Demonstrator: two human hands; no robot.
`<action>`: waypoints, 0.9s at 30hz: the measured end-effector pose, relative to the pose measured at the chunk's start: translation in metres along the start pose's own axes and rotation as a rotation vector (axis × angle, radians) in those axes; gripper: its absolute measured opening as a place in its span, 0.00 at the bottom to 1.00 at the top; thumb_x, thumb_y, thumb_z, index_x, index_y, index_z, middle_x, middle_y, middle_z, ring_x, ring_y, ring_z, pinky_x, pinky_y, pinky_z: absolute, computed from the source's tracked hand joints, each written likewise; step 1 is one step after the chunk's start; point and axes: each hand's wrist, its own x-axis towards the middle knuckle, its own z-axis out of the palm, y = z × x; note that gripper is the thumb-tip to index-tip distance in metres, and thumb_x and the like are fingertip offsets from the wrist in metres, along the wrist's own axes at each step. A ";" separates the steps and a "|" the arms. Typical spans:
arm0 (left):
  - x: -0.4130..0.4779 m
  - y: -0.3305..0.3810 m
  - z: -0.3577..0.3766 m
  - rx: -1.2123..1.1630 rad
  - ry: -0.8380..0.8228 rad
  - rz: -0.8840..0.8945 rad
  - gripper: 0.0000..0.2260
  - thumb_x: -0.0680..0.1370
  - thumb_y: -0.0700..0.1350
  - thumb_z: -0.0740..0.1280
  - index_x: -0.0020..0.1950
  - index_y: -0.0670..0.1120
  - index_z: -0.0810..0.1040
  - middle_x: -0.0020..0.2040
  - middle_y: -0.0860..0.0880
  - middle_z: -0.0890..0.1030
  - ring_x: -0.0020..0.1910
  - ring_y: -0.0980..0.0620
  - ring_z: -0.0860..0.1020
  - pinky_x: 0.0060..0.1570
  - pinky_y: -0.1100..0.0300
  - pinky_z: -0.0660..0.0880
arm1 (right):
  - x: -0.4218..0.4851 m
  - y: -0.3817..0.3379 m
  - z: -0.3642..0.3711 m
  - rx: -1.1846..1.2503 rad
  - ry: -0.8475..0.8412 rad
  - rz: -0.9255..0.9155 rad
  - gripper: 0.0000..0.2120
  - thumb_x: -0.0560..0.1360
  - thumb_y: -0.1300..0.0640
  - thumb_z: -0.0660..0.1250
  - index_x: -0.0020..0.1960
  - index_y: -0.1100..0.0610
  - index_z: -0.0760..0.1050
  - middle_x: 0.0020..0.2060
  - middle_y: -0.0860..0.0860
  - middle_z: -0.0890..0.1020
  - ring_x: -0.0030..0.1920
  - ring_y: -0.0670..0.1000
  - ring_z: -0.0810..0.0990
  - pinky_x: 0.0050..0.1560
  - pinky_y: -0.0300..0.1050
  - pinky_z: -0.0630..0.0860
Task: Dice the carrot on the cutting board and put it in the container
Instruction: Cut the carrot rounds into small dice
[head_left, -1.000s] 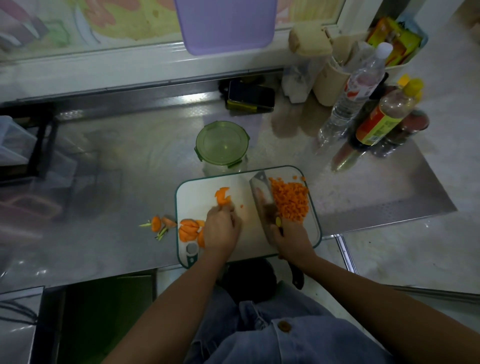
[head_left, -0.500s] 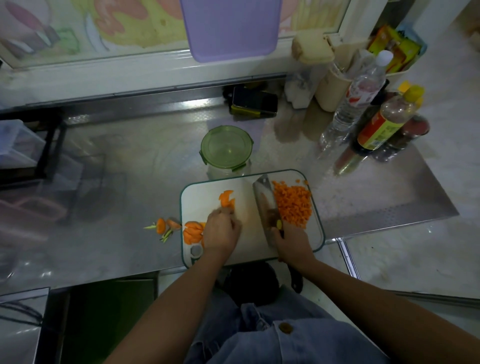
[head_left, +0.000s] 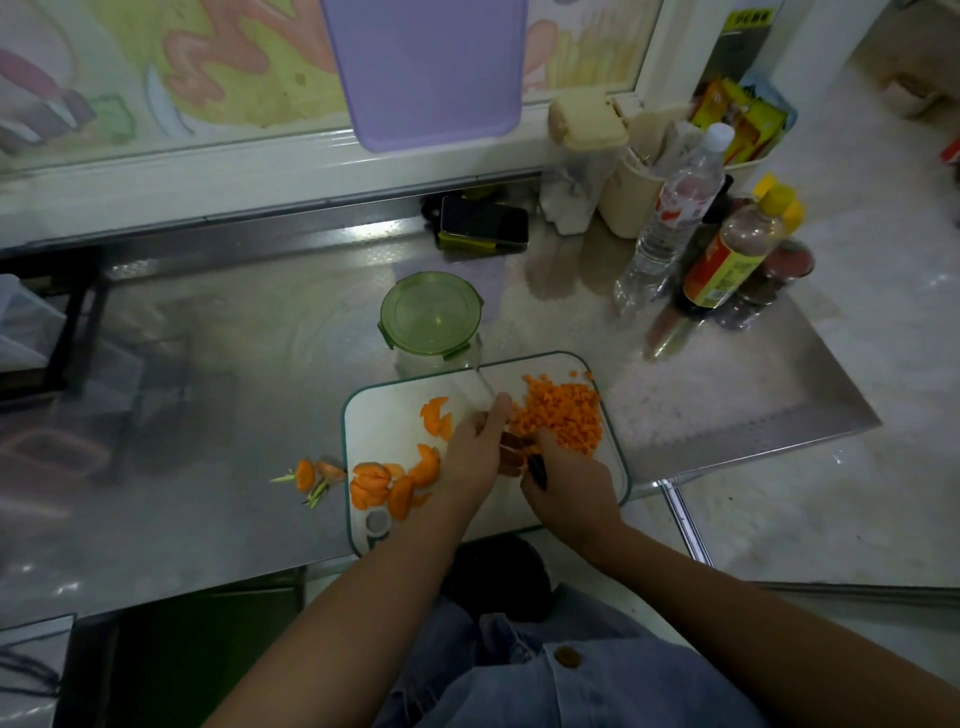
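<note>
Carrot slices (head_left: 384, 483) lay uncut at the near left corner of the cutting board (head_left: 395, 415), with trimmed ends (head_left: 306, 475) beside it on the desk (head_left: 208, 415). Mid-board, the right hand (head_left: 569, 483) gripped the knife (head_left: 537, 473) by its handle. The left hand (head_left: 475, 452) held nothing, one finger stretched along what seemed to be the blade, though blur made that uncertain. Beyond them, the diced pile (head_left: 563, 415) crowded the far right edge. The container (head_left: 430, 317) stood behind the board, lid on. A twist of the blade could nick that finger; a careless sweep could push dice off the board.
</note>
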 end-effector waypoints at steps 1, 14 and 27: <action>0.003 -0.002 -0.001 0.066 0.040 0.019 0.16 0.81 0.51 0.60 0.44 0.40 0.78 0.35 0.41 0.80 0.33 0.43 0.80 0.40 0.46 0.80 | -0.002 0.001 0.003 0.018 -0.007 -0.042 0.16 0.71 0.51 0.60 0.56 0.56 0.72 0.38 0.53 0.80 0.36 0.57 0.80 0.32 0.48 0.73; 0.001 -0.017 -0.015 0.008 0.211 -0.085 0.14 0.81 0.41 0.59 0.36 0.43 0.73 0.34 0.40 0.76 0.32 0.42 0.76 0.39 0.45 0.81 | 0.010 0.016 0.008 0.256 0.012 -0.092 0.19 0.76 0.48 0.57 0.62 0.54 0.76 0.53 0.53 0.77 0.49 0.50 0.75 0.47 0.44 0.73; 0.003 -0.019 -0.022 -0.001 0.302 -0.066 0.14 0.80 0.43 0.60 0.35 0.42 0.73 0.33 0.40 0.77 0.30 0.44 0.75 0.33 0.49 0.79 | 0.005 0.020 0.018 0.070 -0.095 -0.090 0.28 0.78 0.40 0.46 0.65 0.51 0.75 0.57 0.61 0.71 0.56 0.60 0.68 0.56 0.49 0.62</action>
